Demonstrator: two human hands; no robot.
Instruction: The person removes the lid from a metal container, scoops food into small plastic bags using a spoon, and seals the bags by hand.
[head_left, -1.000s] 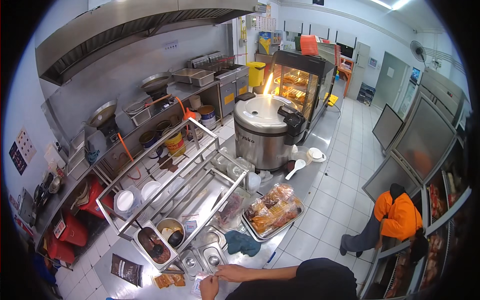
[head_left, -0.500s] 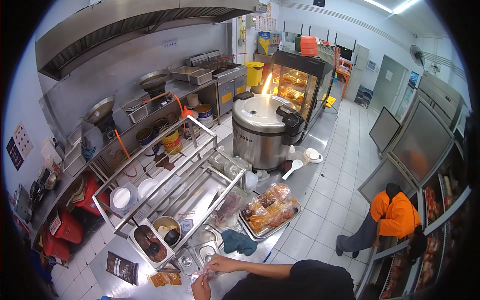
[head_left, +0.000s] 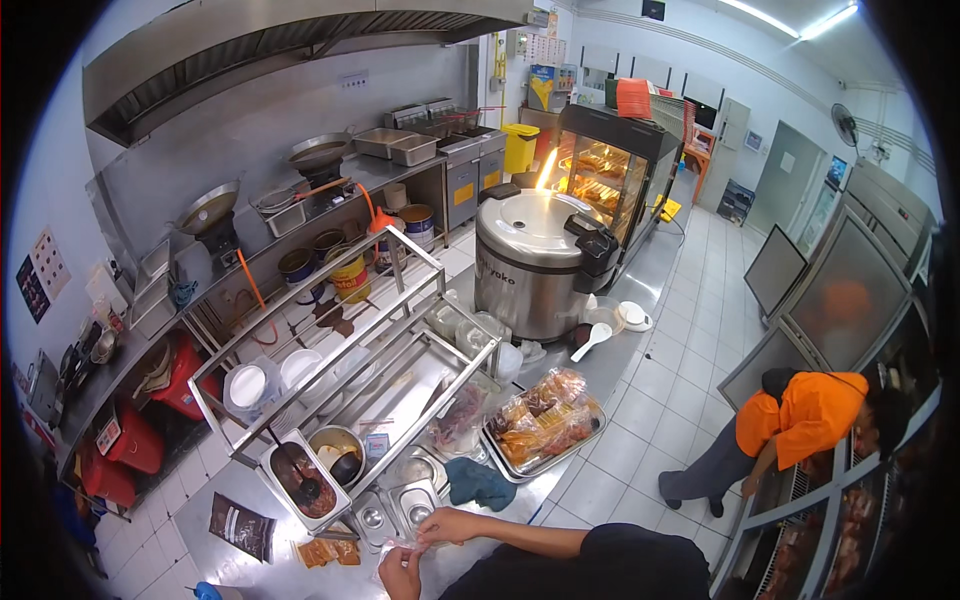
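Observation:
At the lower middle, my left hand [head_left: 400,574] and my right hand [head_left: 444,526] meet, the fingers of both closed on the top of a small clear plastic bag [head_left: 387,552]. What the bag holds is too small to make out. Beside it on the steel counter lie several flat orange-brown packets [head_left: 318,552]. A dark printed pouch [head_left: 241,528] rests farther left. Just beyond my hands stand lidded steel containers [head_left: 415,503]. A dark green cloth [head_left: 480,484] lies crumpled behind my right wrist.
A steel pan [head_left: 304,490] of dark sauce with a ladle stands under the metal rack [head_left: 330,385]. A tray [head_left: 520,470] of bagged food is at right, before a large rice cooker [head_left: 530,285]. A person in orange [head_left: 800,420] bends at the open refrigerator.
The view has shifted slightly, so the counter things sit a little differently. My hands stay together at the bag. The person in orange has straightened up somewhat by the refrigerator.

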